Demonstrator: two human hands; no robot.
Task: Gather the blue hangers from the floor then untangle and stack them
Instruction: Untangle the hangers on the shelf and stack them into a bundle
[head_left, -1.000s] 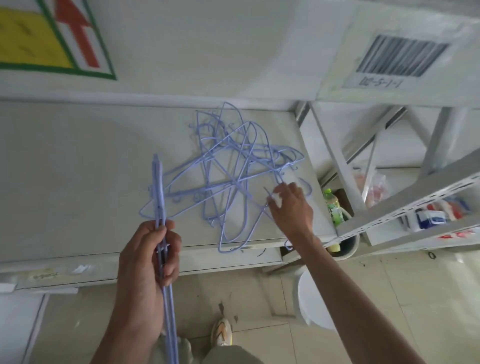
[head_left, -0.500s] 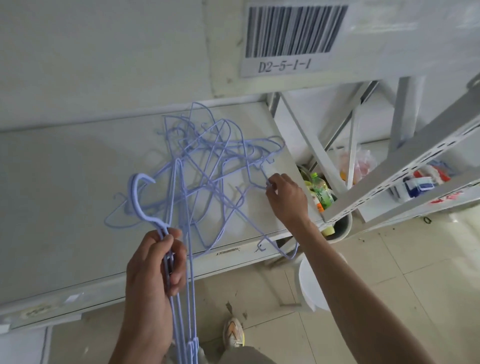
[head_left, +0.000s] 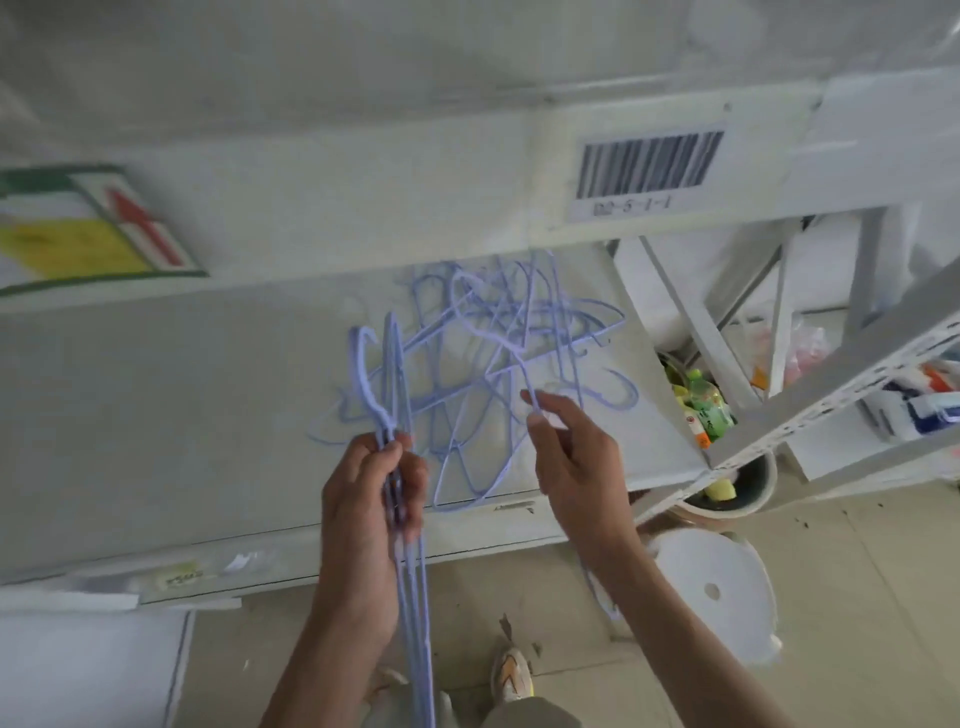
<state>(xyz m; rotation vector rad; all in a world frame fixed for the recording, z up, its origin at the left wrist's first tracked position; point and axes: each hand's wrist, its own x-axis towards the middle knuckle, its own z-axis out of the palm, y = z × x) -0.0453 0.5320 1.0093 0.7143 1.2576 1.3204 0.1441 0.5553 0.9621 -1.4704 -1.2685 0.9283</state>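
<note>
Head view, left hand gripping stacked hangers, right hand pinching tangled hanger

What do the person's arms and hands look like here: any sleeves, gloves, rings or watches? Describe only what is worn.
Both forearms are bare: no sleeves reach into view. The left hand and the right hand wear no gloves, and no rings, watch or bracelets show on the fingers or wrists. The picture is slightly blurred, so very fine details cannot be ruled out.

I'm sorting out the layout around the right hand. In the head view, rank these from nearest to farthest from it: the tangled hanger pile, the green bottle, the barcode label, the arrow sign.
From the right hand:
1. Tangled hanger pile, touching its fingertips, on the shelf.
2. Green bottle, to the right, in the bin.
3. Barcode label, above, on the shelf edge.
4. Arrow sign, far left.
</note>
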